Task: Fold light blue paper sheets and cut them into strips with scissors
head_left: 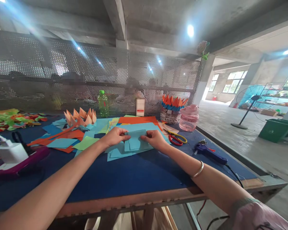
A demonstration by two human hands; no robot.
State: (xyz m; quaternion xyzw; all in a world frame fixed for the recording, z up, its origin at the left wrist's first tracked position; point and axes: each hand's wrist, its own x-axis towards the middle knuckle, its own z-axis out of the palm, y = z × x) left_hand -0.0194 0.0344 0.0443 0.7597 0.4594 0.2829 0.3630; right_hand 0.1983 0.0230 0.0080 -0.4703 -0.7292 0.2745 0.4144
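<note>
A small light-blue piece of paper (137, 136) is pinched at both sides between my hands. My left hand (117, 135) grips its left edge with thumb and fingers. On its right edge, my right hand (155, 139) does the same. Beneath it lie more light-blue paper sheets (117, 155), spread loosely on the blue table top (124, 179). Orange sheets (136, 120) are stacked just behind. Scissors with red and yellow handles (179, 138) rest right of my right hand, and a blue glue gun (210, 153) lies farther right.
An orange folded-paper crown (80, 118) stands at left, near loose green paper (85, 143). A power strip with a white charger (12, 155) sits far left. Behind are a green bottle (103, 104), a pink water jug (189, 118) and a perforated metal screen (93, 70).
</note>
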